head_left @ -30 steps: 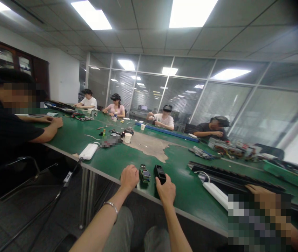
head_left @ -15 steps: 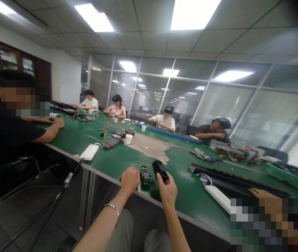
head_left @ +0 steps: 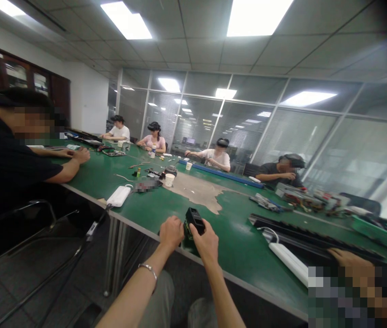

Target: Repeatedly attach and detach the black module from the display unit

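Gripping a black rectangular module (head_left: 194, 219) by its lower end, the right hand (head_left: 207, 242) closes around it just above a small circuit board (head_left: 188, 232). The left hand (head_left: 171, 234) sits curled beside the board; whether it has hold of anything cannot be told. Farther along the green surface (head_left: 244, 246) lie a white power strip (head_left: 288, 263) and a white power bank (head_left: 119, 196), with a co-worker (head_left: 218, 159) seated beyond.
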`<state>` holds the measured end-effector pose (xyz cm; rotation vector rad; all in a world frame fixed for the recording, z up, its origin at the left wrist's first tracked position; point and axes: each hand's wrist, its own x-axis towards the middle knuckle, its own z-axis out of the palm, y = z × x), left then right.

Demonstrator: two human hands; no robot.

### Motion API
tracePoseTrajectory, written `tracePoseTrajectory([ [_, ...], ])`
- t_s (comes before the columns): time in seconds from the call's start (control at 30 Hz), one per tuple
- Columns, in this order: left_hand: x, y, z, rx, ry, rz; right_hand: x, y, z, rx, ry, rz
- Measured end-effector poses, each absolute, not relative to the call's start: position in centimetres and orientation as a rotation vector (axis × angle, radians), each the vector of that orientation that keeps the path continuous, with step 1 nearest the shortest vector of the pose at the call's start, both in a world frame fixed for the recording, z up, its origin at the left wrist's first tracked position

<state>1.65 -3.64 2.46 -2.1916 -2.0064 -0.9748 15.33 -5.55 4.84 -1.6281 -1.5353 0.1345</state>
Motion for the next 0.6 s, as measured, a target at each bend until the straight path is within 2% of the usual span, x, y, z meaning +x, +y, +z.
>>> tracePoseTrajectory([
  [0.6, 1.70, -3.87, 2.99, -2.199, -2.045, -0.949, 14.72, -5.94, 4.60, -1.807, -1.686, 0.045],
])
